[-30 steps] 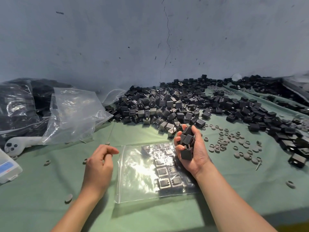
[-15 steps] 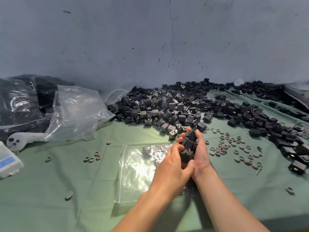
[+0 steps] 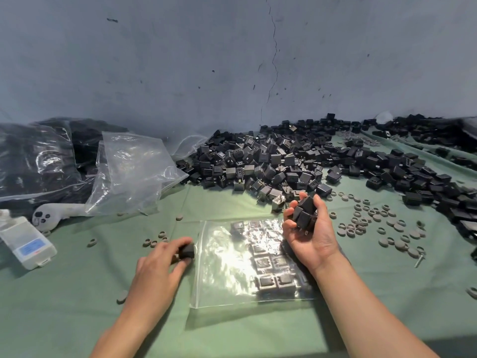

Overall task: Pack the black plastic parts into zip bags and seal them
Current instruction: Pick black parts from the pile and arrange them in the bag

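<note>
A clear zip bag (image 3: 227, 267) lies flat on the green cloth, with several black plastic parts (image 3: 273, 277) in rows inside its right half. My left hand (image 3: 157, 270) pinches one black part (image 3: 186, 251) at the bag's left edge. Palm up above the bag's upper right corner, my right hand (image 3: 312, 239) grips a small stack of black parts (image 3: 304, 211). A big heap of loose black parts (image 3: 296, 164) lies behind the bag along the wall.
Empty clear bags (image 3: 134, 171) and filled dark bags (image 3: 33, 158) sit at the left. A white controller (image 3: 51, 215) and a small white scale (image 3: 27, 244) lie near the left edge. Grey rings and discs (image 3: 382, 223) and a screw (image 3: 419, 260) are scattered at the right.
My left hand took one black part from the stack in my right hand and carried it left and down to the bag's left edge. My right hand stayed in place.
</note>
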A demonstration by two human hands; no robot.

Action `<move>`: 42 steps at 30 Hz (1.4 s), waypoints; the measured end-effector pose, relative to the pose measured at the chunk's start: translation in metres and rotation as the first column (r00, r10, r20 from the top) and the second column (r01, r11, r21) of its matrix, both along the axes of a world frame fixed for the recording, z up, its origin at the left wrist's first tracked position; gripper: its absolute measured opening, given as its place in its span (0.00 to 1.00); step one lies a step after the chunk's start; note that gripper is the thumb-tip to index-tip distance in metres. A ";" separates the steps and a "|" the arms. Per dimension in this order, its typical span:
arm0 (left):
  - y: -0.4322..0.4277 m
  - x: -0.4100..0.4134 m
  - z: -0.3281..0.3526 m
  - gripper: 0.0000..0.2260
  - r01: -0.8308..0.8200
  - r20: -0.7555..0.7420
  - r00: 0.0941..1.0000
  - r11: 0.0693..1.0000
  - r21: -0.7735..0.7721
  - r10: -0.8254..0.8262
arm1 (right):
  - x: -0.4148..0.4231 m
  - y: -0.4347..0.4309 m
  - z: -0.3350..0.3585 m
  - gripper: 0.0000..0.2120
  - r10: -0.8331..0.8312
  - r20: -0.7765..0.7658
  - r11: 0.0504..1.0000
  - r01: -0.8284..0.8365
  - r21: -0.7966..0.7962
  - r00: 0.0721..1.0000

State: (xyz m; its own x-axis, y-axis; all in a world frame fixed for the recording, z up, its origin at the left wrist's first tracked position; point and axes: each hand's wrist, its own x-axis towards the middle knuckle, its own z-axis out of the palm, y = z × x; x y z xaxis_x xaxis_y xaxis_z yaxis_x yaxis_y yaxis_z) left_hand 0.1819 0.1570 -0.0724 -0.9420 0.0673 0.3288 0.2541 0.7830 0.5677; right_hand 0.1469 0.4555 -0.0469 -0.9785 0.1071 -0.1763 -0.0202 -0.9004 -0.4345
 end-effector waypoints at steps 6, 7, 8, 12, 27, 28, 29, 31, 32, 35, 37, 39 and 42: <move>0.012 0.004 -0.005 0.18 0.174 -0.057 0.983 0.985 0.009 -0.173 | 0.001 0.000 0.000 0.12 0.003 -0.001 1.000 -0.003 -0.007 1.000; 0.011 0.005 -0.006 0.17 0.217 -0.051 0.974 0.975 -0.052 -0.220 | 0.001 0.000 0.001 0.12 0.003 0.000 1.000 -0.003 -0.005 1.000; 0.010 0.006 -0.008 0.16 0.250 -0.035 0.966 0.963 -0.103 -0.255 | 0.001 0.000 0.001 0.12 0.003 0.001 1.000 -0.003 -0.002 1.000; -0.002 0.010 -0.011 0.13 0.273 -0.020 0.961 0.958 -0.093 -0.275 | 0.000 0.000 0.000 0.12 0.005 -0.001 1.000 -0.005 0.000 1.000; 0.003 -0.002 0.018 0.09 -0.222 0.413 0.887 0.595 0.773 -0.205 | 0.002 -0.001 0.002 0.13 -0.008 -0.005 1.000 0.008 0.003 1.000; 0.005 -0.004 0.023 0.11 -0.309 0.477 0.844 0.507 0.805 -0.244 | 0.002 -0.001 0.002 0.13 -0.010 -0.004 1.000 0.010 0.006 1.000; 0.007 -0.004 0.028 0.13 -0.361 0.526 0.798 0.466 0.808 -0.295 | 0.002 -0.001 0.001 0.13 -0.009 -0.002 1.000 0.009 0.007 1.000; 0.012 -0.003 0.035 0.17 -0.402 0.587 0.718 0.465 0.789 -0.375 | 0.002 -0.001 0.001 0.13 -0.002 0.003 1.000 0.002 0.002 1.000; 0.015 -0.003 0.036 0.18 -0.409 0.602 0.693 0.471 0.782 -0.398 | 0.002 -0.001 0.001 0.13 -0.001 0.007 1.000 0.001 -0.004 1.000; 0.022 -0.007 0.042 0.22 -0.426 0.605 0.649 0.438 0.792 -0.461 | 0.003 -0.001 0.001 0.13 -0.002 0.011 1.000 0.002 -0.017 1.000; 0.023 -0.010 0.045 0.26 -0.423 0.608 0.615 0.440 0.792 -0.502 | 0.003 -0.001 0.001 0.13 -0.002 0.010 1.000 0.002 -0.016 1.000; 0.022 -0.013 0.047 0.28 -0.433 0.613 0.577 0.435 0.790 -0.540 | 0.003 -0.001 0.002 0.13 -0.002 0.010 1.000 0.002 -0.013 1.000; 0.018 -0.017 0.046 0.28 -0.460 0.609 0.529 0.404 0.791 -0.591 | 0.003 -0.001 0.003 0.13 -0.003 0.014 1.000 0.004 -0.012 1.000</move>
State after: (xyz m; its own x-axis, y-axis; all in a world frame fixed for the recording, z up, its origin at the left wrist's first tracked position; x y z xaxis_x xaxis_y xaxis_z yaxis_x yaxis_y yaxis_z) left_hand 0.1653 0.1750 -0.0264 -0.7636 0.3540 -0.5400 -0.6308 -0.2302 0.7410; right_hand 0.1494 0.4544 -0.0444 -0.9756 0.1084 -0.1912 -0.0175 -0.9055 -0.4240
